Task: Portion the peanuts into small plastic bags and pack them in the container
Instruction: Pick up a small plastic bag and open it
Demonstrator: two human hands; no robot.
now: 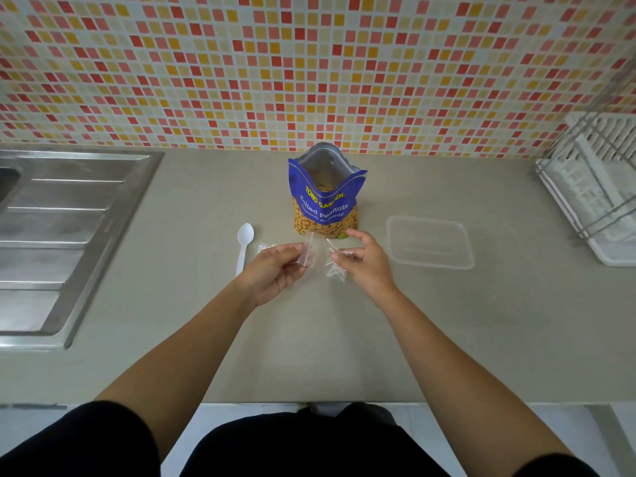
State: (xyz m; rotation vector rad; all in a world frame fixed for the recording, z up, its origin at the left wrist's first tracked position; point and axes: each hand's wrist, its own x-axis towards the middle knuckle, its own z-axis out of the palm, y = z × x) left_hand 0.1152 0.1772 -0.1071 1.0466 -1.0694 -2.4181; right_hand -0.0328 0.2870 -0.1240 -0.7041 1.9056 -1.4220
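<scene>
Peanuts (321, 188) are just visible inside the gaping mouth of a blue pouch (326, 201), which stands upright at the far middle of the table (447, 339) with its printed front towards the near edge.

Head view, looking down along both bare forearms. The left hand (275, 271) and the right hand (366, 263) are held just on the near side of the pouch, close together. Each pinches one side of a clear small plastic bag (333, 270) between thumb and fingertips. The film is stretched between them and its lower corner hangs down. Whether that corner touches the table cannot be told, and nothing can be made out inside the bag.

A white plastic spoon (245, 247) lies to the left of the hands, bowl pointing far. Between the spoon and the left hand lies a small heap of spare bags (266, 248), partly hidden by the fingers. The container (430, 266), clear, rectangular and lidless, sits on the table to the right of the pouch, apart from it.

At the far left lies a steel sink drainboard (62, 228), at the far right a white dish rack (599, 201), and behind them a mosaic tile wall (309, 63).
</scene>
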